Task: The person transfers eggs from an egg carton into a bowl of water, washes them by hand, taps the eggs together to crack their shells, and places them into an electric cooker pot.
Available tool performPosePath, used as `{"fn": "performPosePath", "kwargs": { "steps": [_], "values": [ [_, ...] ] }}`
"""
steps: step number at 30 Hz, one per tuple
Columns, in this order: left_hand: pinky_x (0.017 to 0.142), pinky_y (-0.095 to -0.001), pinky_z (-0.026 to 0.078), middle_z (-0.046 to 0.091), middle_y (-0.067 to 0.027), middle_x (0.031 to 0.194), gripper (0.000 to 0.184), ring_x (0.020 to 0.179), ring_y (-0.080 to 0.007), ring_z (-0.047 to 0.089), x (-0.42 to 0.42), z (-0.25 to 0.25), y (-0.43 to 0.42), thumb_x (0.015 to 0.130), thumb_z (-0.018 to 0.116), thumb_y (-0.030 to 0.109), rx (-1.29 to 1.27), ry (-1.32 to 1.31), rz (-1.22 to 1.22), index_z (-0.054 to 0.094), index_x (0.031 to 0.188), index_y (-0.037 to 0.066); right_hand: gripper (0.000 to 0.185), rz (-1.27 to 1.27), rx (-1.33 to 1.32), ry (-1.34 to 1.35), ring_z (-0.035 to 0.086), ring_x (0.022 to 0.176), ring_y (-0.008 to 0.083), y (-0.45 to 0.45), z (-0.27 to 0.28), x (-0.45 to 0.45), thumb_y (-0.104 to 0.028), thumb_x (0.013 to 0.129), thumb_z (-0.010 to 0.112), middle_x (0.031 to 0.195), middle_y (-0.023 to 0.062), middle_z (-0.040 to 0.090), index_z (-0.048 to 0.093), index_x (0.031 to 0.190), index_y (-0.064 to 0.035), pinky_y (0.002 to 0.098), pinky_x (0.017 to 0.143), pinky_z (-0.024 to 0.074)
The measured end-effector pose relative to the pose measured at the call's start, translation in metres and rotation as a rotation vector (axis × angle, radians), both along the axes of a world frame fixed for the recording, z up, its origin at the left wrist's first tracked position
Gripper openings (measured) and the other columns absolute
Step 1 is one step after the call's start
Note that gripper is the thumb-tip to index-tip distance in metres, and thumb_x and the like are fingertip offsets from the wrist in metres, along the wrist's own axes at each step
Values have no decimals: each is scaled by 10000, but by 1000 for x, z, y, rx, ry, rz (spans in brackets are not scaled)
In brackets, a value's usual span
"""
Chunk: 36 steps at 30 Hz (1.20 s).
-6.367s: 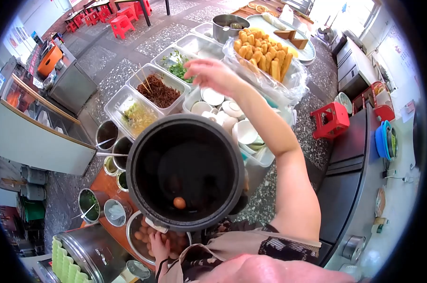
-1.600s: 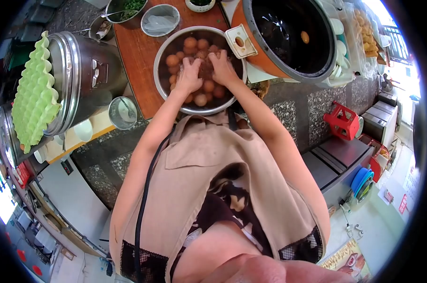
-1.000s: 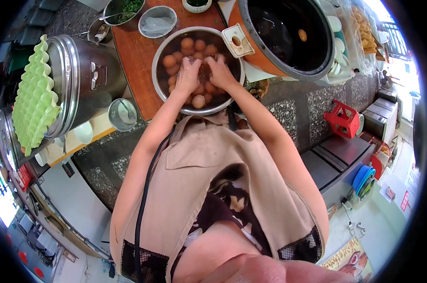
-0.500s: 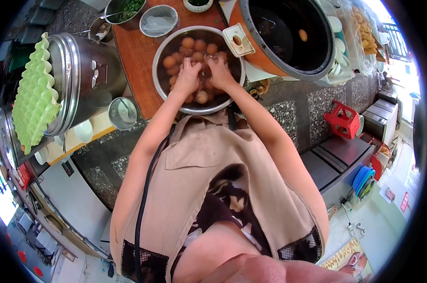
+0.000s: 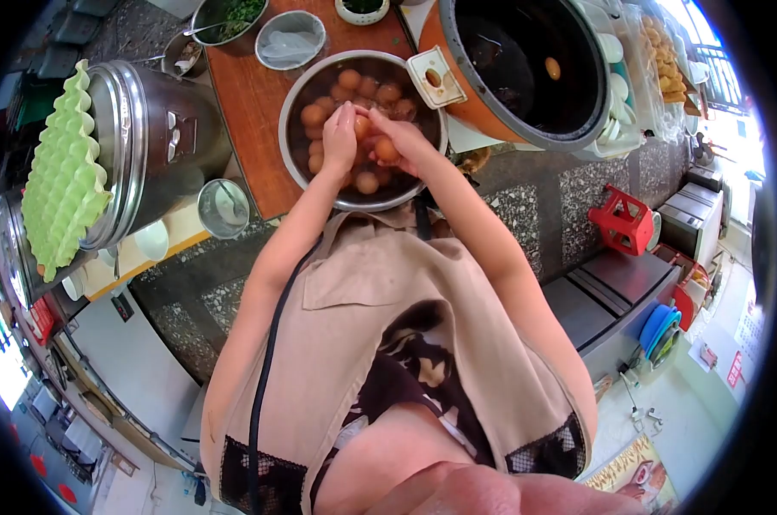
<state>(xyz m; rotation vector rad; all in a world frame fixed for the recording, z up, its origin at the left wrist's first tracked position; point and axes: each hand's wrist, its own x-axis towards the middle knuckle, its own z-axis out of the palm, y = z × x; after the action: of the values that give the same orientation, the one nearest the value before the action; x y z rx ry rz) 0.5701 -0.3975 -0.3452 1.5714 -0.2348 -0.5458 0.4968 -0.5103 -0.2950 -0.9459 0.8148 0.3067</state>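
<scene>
Fingers (image 5: 346,120) drawn together, loosely curled, cupping eggs (image 5: 386,151)

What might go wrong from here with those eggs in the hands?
The left hand and right hand appear cupped around eggs; one could slip out and knock those below in the metal basin, perhaps cracking. The pale handle of the orange pot overlaps the basin's rim in this view; if they touch, shifting the basin might jostle the pot.
</scene>
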Motion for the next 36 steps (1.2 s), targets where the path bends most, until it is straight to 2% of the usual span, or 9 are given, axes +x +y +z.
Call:
{"fn": "performPosePath", "kwargs": {
  "steps": [5, 7, 8, 11, 14, 19, 27, 33, 36],
  "values": [
    [732, -276, 460, 621, -49, 898, 348, 792, -121, 553, 1, 51, 0, 985, 383, 264, -400, 386, -93, 624, 963, 14, 333, -49, 29, -76, 577, 671, 112, 6, 43, -9, -289, 884, 613, 857, 47, 621, 585, 1081, -22, 222, 531, 460],
    [745, -274, 469, 615, -64, 910, 218, 772, -144, 570, 22, 41, -14, 944, 493, 203, -223, 112, -73, 614, 1013, 35, 310, -36, -102, -207, 580, 687, 106, -2, 88, -19, -214, 842, 657, 849, 38, 620, 589, 1064, -9, 220, 545, 453],
    [767, -328, 482, 591, -103, 984, 184, 855, -224, 589, 34, 33, -15, 861, 583, 111, 43, -405, -123, 610, 1036, 60, 306, -18, -279, -288, 584, 700, 102, -11, 115, -23, -191, 819, 674, 855, 34, 624, 601, 1057, -12, 221, 569, 467],
    [797, -461, 483, 511, -134, 1129, 336, 1035, -345, 509, 58, -10, -23, 736, 615, 59, 555, -1106, -244, 585, 1068, 101, 305, -132, -705, -426, 588, 780, 72, -56, 170, -25, -142, 774, 722, 896, 25, 650, 631, 1032, -7, 220, 686, 491],
    [749, -429, 511, 506, -129, 1099, 285, 989, -337, 528, 57, -14, -31, 760, 581, 70, 747, -1129, -353, 558, 1039, 129, 526, 265, -1369, -65, 652, 819, 227, -152, 148, -20, -339, 685, 743, 897, 144, 670, 613, 1064, 1, 320, 747, 512],
    [666, -409, 532, 511, -134, 1052, 217, 889, -332, 567, 62, -25, -32, 800, 531, 58, 882, -1108, -463, 531, 1002, 136, 582, 814, -1432, 273, 610, 981, 336, -227, 86, -14, -419, 669, 756, 1025, 183, 649, 618, 1094, -45, 377, 846, 482],
    [711, -481, 503, 627, -247, 850, 384, 837, -408, 612, 49, 21, -1, 707, 662, 381, 744, -574, -456, 564, 876, 50, 488, 862, -1463, 157, 613, 999, 291, -241, 67, -18, -284, 798, 686, 1066, 180, 639, 556, 1199, -37, 357, 857, 471],
    [746, -442, 496, 624, -203, 897, 209, 848, -385, 606, 24, 8, 26, 777, 613, 245, 408, -531, -336, 631, 867, 57, 121, 165, -1619, -491, 640, 699, 231, -82, 149, -23, -136, 831, 636, 793, 110, 649, 631, 858, -17, 321, 622, 512],
    [794, -430, 481, 585, -178, 960, 131, 891, -378, 577, 17, -8, 33, 767, 612, 141, 355, -635, -355, 642, 876, 75, 96, 630, -1675, -482, 602, 818, 270, -31, 69, -40, -99, 802, 583, 883, 118, 584, 604, 885, -57, 379, 660, 506]
  ]
}}
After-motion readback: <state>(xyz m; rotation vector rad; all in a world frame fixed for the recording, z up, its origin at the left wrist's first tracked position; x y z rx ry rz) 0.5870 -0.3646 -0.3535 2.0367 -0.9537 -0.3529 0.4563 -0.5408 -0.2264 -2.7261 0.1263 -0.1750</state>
